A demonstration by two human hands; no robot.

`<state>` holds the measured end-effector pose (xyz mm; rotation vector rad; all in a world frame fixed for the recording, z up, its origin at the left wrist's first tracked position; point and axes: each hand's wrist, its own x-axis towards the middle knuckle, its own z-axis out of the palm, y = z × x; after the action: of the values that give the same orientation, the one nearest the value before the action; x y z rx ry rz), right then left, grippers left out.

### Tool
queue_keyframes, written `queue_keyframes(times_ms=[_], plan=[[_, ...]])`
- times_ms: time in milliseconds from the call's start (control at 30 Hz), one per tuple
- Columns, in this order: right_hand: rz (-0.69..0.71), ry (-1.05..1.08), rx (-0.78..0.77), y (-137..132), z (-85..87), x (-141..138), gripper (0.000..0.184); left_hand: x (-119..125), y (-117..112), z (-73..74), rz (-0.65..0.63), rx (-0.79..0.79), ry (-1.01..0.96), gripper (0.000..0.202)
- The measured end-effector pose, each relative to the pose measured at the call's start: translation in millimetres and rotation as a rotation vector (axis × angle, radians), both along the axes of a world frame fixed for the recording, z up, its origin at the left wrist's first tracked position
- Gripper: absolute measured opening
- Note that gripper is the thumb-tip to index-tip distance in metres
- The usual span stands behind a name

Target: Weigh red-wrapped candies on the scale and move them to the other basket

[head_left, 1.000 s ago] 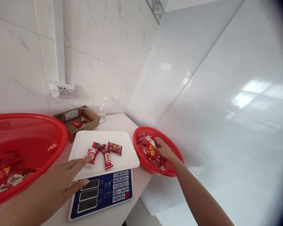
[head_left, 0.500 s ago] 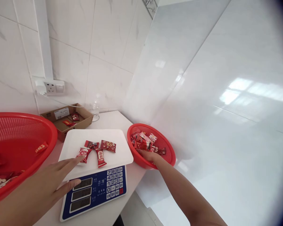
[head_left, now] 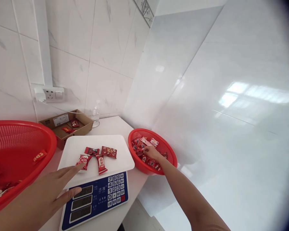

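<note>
My left hand (head_left: 54, 186) reaches over the digital scale (head_left: 102, 195) with its fingers stretched out. Its index fingertip is at a red-and-white wrapped candy (head_left: 83, 160) on the white weighing pan (head_left: 121, 146). Beside that candy lie a dark red packet (head_left: 109, 152), a small red-and-black packet (head_left: 91, 151) and a narrow red-and-white one (head_left: 101, 164). Inside the smaller red basket (head_left: 170, 150), my right hand (head_left: 152, 153) pinches a red wrapped candy (head_left: 139, 152) among several others.
A large red basket (head_left: 49, 138) with wrapped sweets stands at the left. Behind the scale are a cardboard box (head_left: 83, 126) holding a few packets and a clear plastic bottle (head_left: 95, 115). A wall socket (head_left: 50, 94) with a plugged-in cable is above the white table (head_left: 113, 123).
My right hand has lifted from deep among the sweets, and its fingers now show at a candy. My left hand stays over the scale. The view has shifted slightly.
</note>
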<state>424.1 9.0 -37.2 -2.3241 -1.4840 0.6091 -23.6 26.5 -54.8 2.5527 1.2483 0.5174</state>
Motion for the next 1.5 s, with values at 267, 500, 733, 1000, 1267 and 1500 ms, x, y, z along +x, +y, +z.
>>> queue_keyframes(times_ms=[267, 500, 733, 1000, 1267, 1500], plan=[[-0.032, 0.056, 0.067, -3, 15.5, 2, 0.023, -1, -1, 3.7, 0.011, 0.016, 0.003, 0.058], [-0.097, 0.026, 0.258, -9, 35.5, -2, 0.021, -1, -4, 7.2, 0.022, 0.045, 0.010, 0.058], [0.047, 0.133, 0.333, 0, 66.5, -54, 0.028, 2, -23, 44.2, -0.006, -0.041, 0.052, 0.056], [0.393, 0.218, 0.005, 2, 63.6, -120, 0.017, 2, -28, 58.9, 0.005, -0.112, 0.055, 0.056], [0.388, -0.056, 0.019, 1, 48.8, -144, 0.023, -2, -28, 59.1, 0.011, -0.104, 0.058, 0.055], [0.559, -0.264, 0.063, 10, 40.7, -163, 0.042, -3, -27, 55.6, 0.017, -0.103, 0.074, 0.056]])
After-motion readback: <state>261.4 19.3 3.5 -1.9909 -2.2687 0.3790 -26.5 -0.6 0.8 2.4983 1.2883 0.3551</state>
